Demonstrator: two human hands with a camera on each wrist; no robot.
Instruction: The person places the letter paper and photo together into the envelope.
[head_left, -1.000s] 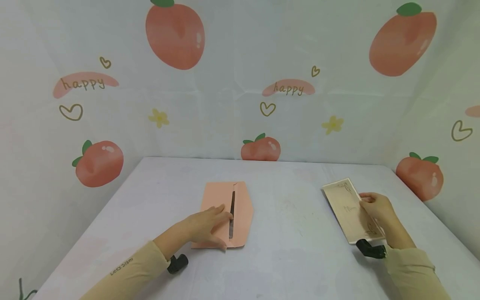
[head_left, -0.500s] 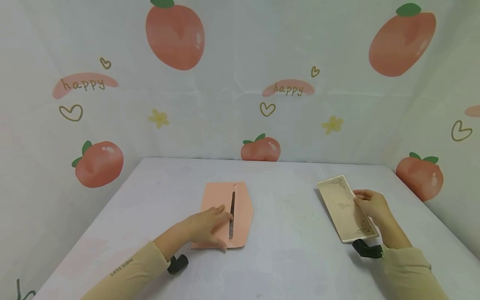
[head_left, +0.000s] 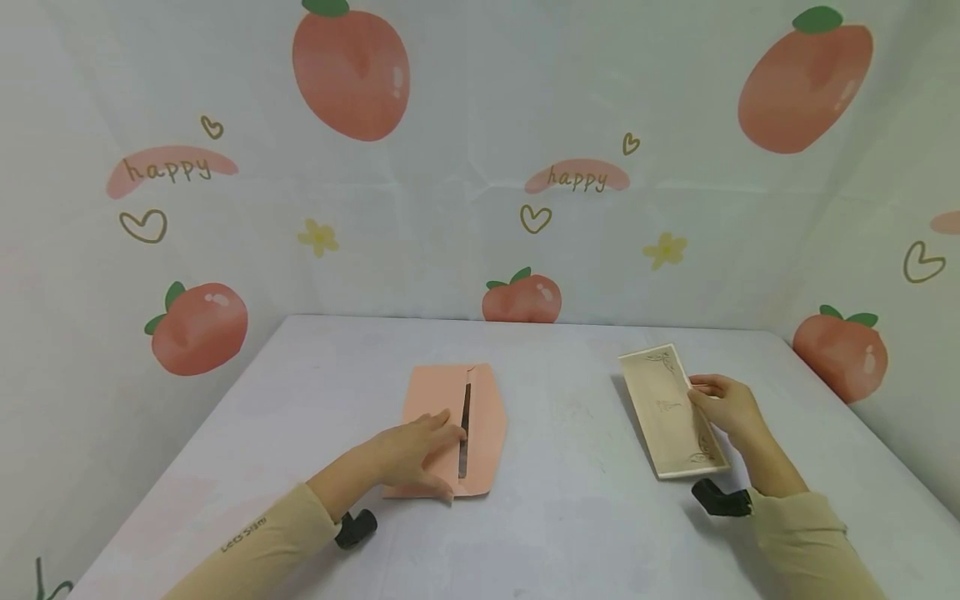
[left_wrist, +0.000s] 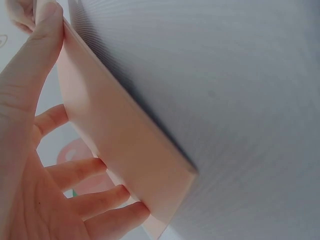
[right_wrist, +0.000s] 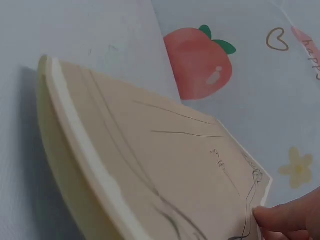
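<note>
Person at a table, a card raised and an envelope steadied. Largest, the peach-printed backdrop (head_left: pixel 420 192) rises behind the white table (head_left: pixel 570 521). The pink envelope (head_left: pixel 441 390) lies flat near the table's middle. The cream card (head_left: pixel 663 425), with ornamented corners, is held to its right, well apart; a shadow beside it suggests clearance. In the right wrist view a yellowish layer shows beneath the card's pale border, so both layers are best gripped together, lest they gape.

Left hand (head_left: pixel 416 446): fingers spread and extended, resting on the envelope, with the thumb at its near edge; nothing is gripped. Light, even pressure should prevent sliding without creasing the paper. Right hand (head_left: pixel 731 408): closed in a pinch on the card's right long edge, thumb and fingers together. With support on one side only, the card is likely to tip or bow; a pinch near mid-edge, firm but not squeezing, should keep it flat.

Smaller parts: the envelope's flap (head_left: pixel 489 442) lies spread to the right and is best left unpressed. The black wrist attachment (head_left: pixel 722 498) sits just beside the card's near end and calls for care against snagging. Narrowest, the dark slit (head_left: pixel 462 460) runs alongside the flap; one left fingertip lies at it, and is better placed clear.
</note>
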